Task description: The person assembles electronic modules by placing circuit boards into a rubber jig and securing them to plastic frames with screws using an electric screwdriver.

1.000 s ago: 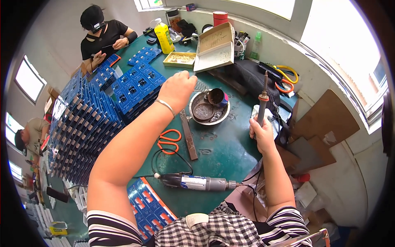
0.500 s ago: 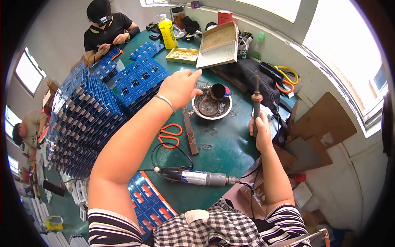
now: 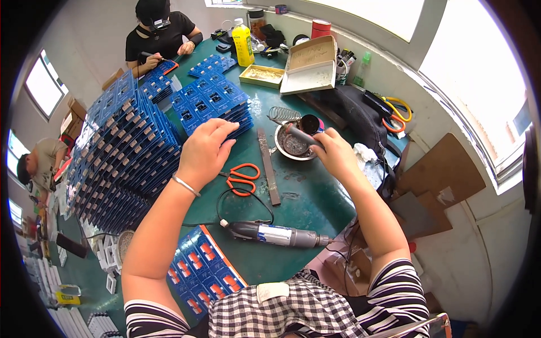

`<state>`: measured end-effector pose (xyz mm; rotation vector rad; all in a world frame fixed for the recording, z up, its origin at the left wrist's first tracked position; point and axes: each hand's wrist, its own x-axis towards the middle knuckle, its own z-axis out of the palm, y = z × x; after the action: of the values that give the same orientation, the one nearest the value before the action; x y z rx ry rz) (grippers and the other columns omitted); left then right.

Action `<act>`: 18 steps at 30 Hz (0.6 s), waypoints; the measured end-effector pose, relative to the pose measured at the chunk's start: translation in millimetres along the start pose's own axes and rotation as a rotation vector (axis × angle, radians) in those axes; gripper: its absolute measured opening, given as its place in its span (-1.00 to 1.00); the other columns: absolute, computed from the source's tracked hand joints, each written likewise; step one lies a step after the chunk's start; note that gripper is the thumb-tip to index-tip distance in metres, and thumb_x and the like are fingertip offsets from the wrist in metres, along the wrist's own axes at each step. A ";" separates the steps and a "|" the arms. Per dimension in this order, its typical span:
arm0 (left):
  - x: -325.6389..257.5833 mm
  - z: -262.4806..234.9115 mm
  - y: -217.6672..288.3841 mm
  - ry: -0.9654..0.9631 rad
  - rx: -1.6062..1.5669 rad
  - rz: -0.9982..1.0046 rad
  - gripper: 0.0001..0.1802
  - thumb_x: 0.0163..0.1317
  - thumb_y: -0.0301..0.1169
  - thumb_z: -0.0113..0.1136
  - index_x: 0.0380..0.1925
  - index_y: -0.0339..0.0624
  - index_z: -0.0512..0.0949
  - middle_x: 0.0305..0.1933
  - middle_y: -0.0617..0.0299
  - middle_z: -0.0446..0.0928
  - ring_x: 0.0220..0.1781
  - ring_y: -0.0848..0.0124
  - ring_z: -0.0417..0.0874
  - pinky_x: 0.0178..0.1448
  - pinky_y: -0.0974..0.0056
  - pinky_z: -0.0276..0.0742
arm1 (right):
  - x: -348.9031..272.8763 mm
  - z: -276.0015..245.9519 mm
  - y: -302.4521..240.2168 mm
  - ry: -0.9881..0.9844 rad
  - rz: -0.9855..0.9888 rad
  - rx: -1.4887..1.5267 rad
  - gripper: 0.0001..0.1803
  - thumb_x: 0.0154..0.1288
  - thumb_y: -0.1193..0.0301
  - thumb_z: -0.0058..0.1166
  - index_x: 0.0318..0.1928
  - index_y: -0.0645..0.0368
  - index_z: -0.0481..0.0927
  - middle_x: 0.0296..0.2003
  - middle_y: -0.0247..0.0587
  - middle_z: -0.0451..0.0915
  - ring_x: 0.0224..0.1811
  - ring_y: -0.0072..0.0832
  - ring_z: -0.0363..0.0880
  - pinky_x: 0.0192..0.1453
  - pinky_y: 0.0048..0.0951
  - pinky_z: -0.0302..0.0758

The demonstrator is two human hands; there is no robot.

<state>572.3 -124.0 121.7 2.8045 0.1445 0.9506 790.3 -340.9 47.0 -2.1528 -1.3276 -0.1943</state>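
Observation:
My left hand (image 3: 204, 152) hovers over the green table beside a low stack of blue trays (image 3: 211, 101), fingers curled, holding nothing that I can see. My right hand (image 3: 336, 152) grips a dark soldering iron (image 3: 298, 134) whose tip reaches into a round metal dish (image 3: 290, 147). A small dark pot (image 3: 309, 124) stands at the dish's far rim, next to a coiled wire stand (image 3: 281, 114).
Orange scissors (image 3: 243, 177), a flat metal bar (image 3: 269, 166) and a grey rotary tool (image 3: 276, 234) lie near me. Tall stacks of blue trays (image 3: 121, 163) fill the left. An open cardboard box (image 3: 309, 70), a yellow bottle (image 3: 243, 42); another person (image 3: 160, 34) works opposite.
My right hand swung the soldering iron from upright at the right down toward the metal dish. My left hand drew back leftward from the dish toward the blue trays.

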 end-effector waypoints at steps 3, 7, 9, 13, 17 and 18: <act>-12.4 1.8 -2.2 -0.033 -0.012 0.014 -0.70 0.11 -0.49 0.27 -0.11 -0.12 0.59 -0.12 0.16 0.56 -0.09 0.16 0.60 -0.03 0.18 0.57 | 6.3 13.0 2.4 -0.033 0.022 -0.084 -0.73 0.16 0.30 0.24 -0.21 0.19 0.55 -0.19 -0.08 0.47 -0.15 -0.08 0.55 -0.07 -0.16 0.51; -29.9 -6.8 -8.0 -0.065 -0.017 -0.024 -0.68 0.09 -0.51 0.27 -0.09 -0.11 0.59 -0.11 0.17 0.56 -0.08 0.17 0.61 -0.03 0.18 0.57 | -8.9 0.2 -5.0 0.123 -0.075 -0.090 -0.47 0.05 0.23 0.35 0.01 0.17 0.51 -0.11 -0.04 0.48 -0.04 -0.07 0.51 0.07 -0.19 0.48; -37.7 -12.1 -11.2 -0.076 -0.026 -0.031 -0.66 0.08 -0.53 0.28 -0.09 -0.12 0.59 -0.11 0.16 0.56 -0.08 0.16 0.60 -0.03 0.18 0.58 | -20.1 -22.0 -4.6 0.086 -0.004 -0.022 -0.39 0.07 0.23 0.35 0.10 0.18 0.46 -0.03 -0.01 0.47 0.02 -0.06 0.49 0.09 -0.17 0.47; -43.2 -9.2 -13.7 -0.062 -0.054 -0.041 -0.64 0.08 -0.57 0.26 -0.06 -0.17 0.59 -0.09 0.09 0.56 -0.06 0.12 0.61 0.00 0.19 0.56 | -25.7 -24.4 19.2 -0.135 0.451 0.441 -0.30 0.24 0.14 0.23 0.24 0.29 0.28 -0.06 0.01 0.58 -0.09 -0.27 0.62 -0.03 -0.26 0.52; -42.9 5.0 5.6 -0.132 -0.147 0.008 -0.65 0.05 -0.58 0.27 -0.10 -0.16 0.60 -0.09 0.10 0.56 -0.07 0.12 0.60 0.00 0.17 0.55 | -15.2 -4.8 25.0 -0.213 0.714 0.950 -0.43 0.41 0.20 0.00 0.31 0.25 0.31 -0.12 -0.16 0.60 -0.30 -0.47 0.63 -0.27 -0.50 0.56; -45.5 8.2 10.9 -0.155 -0.142 0.041 -0.66 0.03 -0.57 0.28 -0.12 -0.13 0.60 -0.11 0.12 0.57 -0.09 0.14 0.61 -0.04 0.17 0.56 | -10.8 1.8 17.4 -0.185 0.672 0.916 -0.45 0.41 0.21 -0.02 0.29 0.25 0.35 -0.12 -0.17 0.61 -0.32 -0.48 0.62 -0.27 -0.50 0.56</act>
<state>541.7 -142.5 90.5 2.7449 -0.0010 0.7176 799.5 -353.8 33.9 -1.6732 -0.5131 0.7492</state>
